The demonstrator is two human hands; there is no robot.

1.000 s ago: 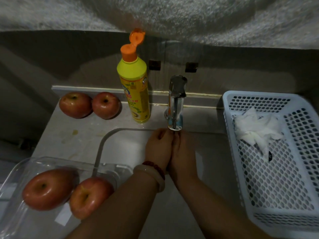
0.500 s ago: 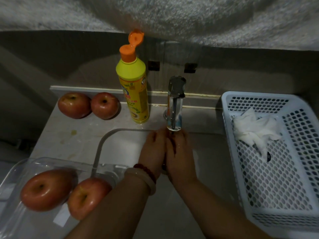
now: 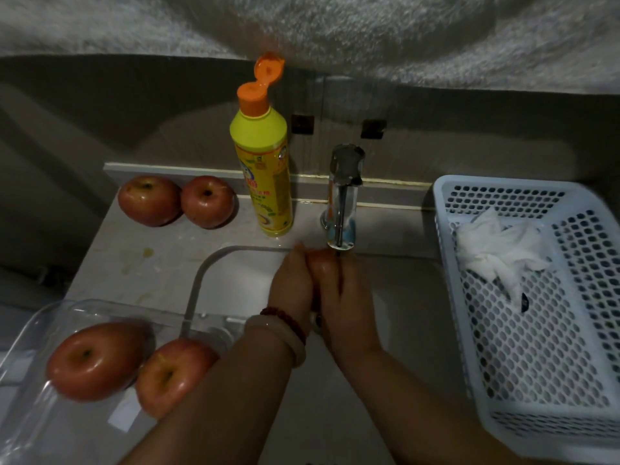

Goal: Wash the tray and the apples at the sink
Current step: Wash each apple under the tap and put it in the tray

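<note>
Head view | tray [image 3: 40, 330] holds two apples on desk, waiting | left hand [image 3: 290, 283] and right hand [image 3: 349, 297] cup an apple [image 3: 323, 265] together under faucet [image 3: 342, 196] for rinsing | basket [image 3: 536, 330] right

Both hands, left [image 3: 291, 284] and right [image 3: 349, 297], cup an apple [image 3: 322, 265] under the tap [image 3: 343, 196] over the sink [image 3: 231, 283]. Two apples [image 3: 95, 359] lie in the clear tray [image 3: 40, 323]; two more [image 3: 176, 200] sit on the tabletop [image 3: 141, 263] beside the soap bottle [image 3: 263, 169]. A white basket [image 3: 550, 414] holds a cloth [image 3: 496, 253].
</note>
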